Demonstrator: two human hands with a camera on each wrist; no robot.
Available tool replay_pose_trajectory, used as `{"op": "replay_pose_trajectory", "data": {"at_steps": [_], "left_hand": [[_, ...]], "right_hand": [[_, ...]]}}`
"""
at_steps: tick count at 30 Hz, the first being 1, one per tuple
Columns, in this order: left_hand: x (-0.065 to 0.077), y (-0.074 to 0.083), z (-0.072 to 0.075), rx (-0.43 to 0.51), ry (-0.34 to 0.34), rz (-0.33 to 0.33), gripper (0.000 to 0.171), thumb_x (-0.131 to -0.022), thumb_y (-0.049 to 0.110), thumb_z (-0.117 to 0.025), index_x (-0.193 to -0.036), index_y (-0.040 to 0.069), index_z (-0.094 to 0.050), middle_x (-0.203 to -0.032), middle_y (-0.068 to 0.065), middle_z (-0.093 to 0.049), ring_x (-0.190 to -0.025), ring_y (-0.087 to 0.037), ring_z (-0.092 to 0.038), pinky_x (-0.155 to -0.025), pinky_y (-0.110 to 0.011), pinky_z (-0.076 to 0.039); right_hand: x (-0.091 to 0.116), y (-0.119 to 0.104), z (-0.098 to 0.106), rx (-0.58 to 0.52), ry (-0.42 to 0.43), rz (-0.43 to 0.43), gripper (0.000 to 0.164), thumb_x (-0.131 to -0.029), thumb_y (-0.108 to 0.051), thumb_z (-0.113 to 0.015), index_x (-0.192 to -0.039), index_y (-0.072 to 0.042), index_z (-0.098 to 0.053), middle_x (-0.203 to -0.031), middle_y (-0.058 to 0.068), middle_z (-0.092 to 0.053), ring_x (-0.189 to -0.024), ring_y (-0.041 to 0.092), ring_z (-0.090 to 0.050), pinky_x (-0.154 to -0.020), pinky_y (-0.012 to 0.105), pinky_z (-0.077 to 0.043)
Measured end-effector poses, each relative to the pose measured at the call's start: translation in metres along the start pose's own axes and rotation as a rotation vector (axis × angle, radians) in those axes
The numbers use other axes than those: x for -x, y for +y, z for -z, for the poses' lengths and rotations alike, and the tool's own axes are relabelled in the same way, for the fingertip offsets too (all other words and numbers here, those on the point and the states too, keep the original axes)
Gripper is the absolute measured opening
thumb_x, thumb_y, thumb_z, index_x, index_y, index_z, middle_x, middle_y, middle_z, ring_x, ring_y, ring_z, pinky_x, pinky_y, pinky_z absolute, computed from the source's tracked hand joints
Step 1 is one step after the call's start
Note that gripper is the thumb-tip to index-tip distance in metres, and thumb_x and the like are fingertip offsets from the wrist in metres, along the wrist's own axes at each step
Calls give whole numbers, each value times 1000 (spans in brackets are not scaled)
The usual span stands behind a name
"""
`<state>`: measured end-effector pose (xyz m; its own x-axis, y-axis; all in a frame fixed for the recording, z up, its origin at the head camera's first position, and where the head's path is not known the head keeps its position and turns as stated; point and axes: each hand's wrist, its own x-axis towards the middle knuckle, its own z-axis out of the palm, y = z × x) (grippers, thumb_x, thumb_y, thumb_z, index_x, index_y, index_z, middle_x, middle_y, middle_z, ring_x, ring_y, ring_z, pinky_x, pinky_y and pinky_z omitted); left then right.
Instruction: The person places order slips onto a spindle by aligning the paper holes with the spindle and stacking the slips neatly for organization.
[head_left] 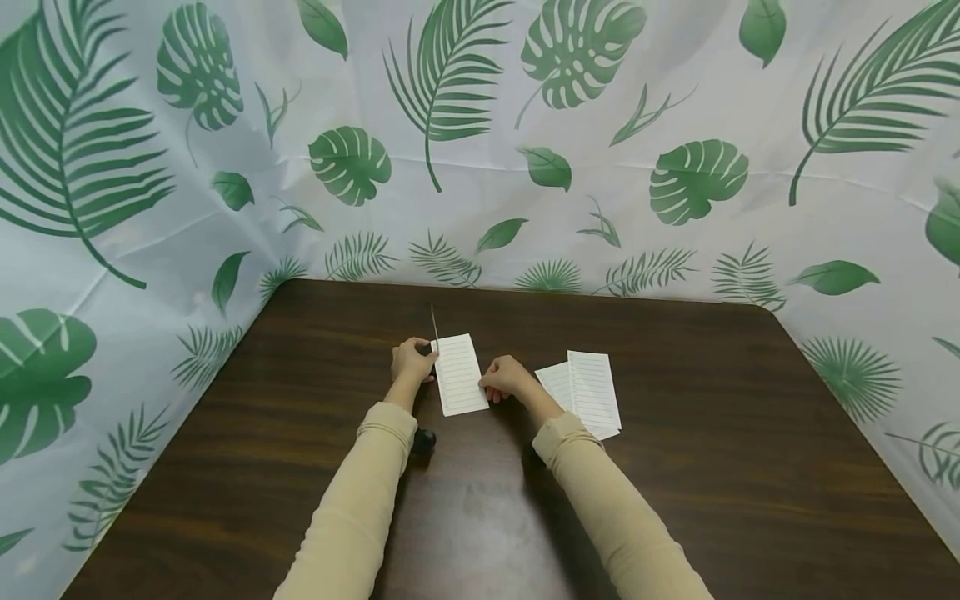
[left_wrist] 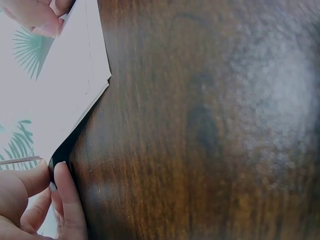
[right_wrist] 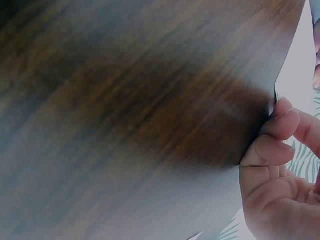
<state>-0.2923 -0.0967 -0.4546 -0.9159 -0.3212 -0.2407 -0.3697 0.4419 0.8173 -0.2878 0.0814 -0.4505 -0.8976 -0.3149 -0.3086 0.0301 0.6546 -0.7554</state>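
Observation:
A small stack of lined white paper [head_left: 459, 375] lies between my two hands, mid-table. My left hand [head_left: 412, 362] pinches its left edge between thumb and fingers; the left wrist view shows the hand [left_wrist: 42, 200] at the corner of the stacked sheets [left_wrist: 75, 75], with a dark strip under them. A thin upright edge [head_left: 434, 323], like a sheet seen edge-on, rises beside the left thumb. My right hand [head_left: 506, 377] pinches the stack's right edge with curled fingers. In the right wrist view that hand [right_wrist: 280, 165] touches the paper's edge [right_wrist: 295, 65].
More lined sheets [head_left: 594, 387] lie overlapping at slightly different angles, just right of my right hand and partly behind its wrist. The dark wooden table [head_left: 712, 467] extends on both sides. A white curtain with green leaves [head_left: 480, 200] surrounds its back and left.

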Motion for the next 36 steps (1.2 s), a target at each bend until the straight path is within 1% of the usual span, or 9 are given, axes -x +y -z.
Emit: {"op": "replay_pose_trajectory", "data": {"at_steps": [2, 4, 10, 13, 19, 24, 27, 31, 36], "left_hand": [[1, 0, 0, 1, -2, -2, 32, -91, 16, -62, -122, 9, -59, -131, -21, -43, -72, -24, -56, -45, -16, -52], [2, 1, -1, 5, -1, -4, 32, -91, 17, -62, -122, 9, -59, -131, -21, -43, -72, -23, -56, -46, -16, -53], [2, 2, -2, 0, 2, -15, 32, -91, 16, -62, -122, 8, -59, -129, -21, -43, -93, -36, -57, -46, -17, -53], [1, 3, -2, -4, -3, -16, 32, -91, 17, -62, -122, 9, -58, -129, -22, -43, -96, -37, -56, -45, -15, -52], [-4, 1, -1, -7, -6, -23, 33, -92, 18, -62, -123, 10, -58, -131, -22, -42, -94, -36, -57, -44, -15, -51], [-4, 1, -2, -2, -12, -30, 33, -92, 18, -61, -124, 10, -57, -131, -22, -41, -99, -39, -55, -45, -15, -51], [-2, -1, -3, -2, -20, -33, 33, -92, 18, -60, -124, 9, -57, -131, -23, -41, -97, -37, -56, -45, -15, -51], [-1, -4, -2, -24, -11, -34, 33, -92, 18, -61, -123, 9, -57, -132, -24, -41, -100, -40, -55, -44, -15, -51], [0, -6, -1, -26, -3, -42, 33, -92, 18, -61, -123, 8, -58, -131, -25, -42, -108, -45, -50, -44, -15, -50]], "right_hand": [[1, 1, 0, -9, -3, -3, 20, -87, -6, -59, -67, -3, -59, -47, -4, -52, -44, 8, -47, -44, 18, -38], [2, 0, 1, -13, -5, -4, 21, -87, -7, -60, -67, -3, -59, -47, -4, -52, -44, 8, -47, -44, 18, -38], [7, 0, 4, -31, 4, -2, 21, -88, -9, -60, -68, -4, -57, -50, -3, -53, -45, 9, -44, -44, 19, -37], [8, 2, 3, -64, 10, -8, 19, -89, -9, -59, -71, -3, -58, -51, -3, -53, -46, 8, -45, -46, 18, -38], [8, 2, 2, -167, 10, -33, 14, -93, -10, -56, -84, 0, -58, -57, -1, -56, -49, 8, -53, -49, 17, -44], [11, 4, 12, -205, -58, -47, 18, -95, -13, -53, -99, 5, -55, -64, 2, -60, -54, 9, -56, -54, 19, -49], [16, 11, 21, -213, -82, -29, 21, -96, -12, -52, -105, 7, -53, -67, 3, -62, -56, 9, -57, -56, 21, -51], [24, 17, 32, -242, -77, 23, 23, -96, -10, -51, -106, 10, -53, -70, 5, -64, -57, 9, -58, -59, 22, -53], [32, 20, 55, -212, -41, 106, 27, -95, -7, -51, -110, 15, -52, -78, 17, -67, -60, 9, -61, -64, 28, -58]]}}
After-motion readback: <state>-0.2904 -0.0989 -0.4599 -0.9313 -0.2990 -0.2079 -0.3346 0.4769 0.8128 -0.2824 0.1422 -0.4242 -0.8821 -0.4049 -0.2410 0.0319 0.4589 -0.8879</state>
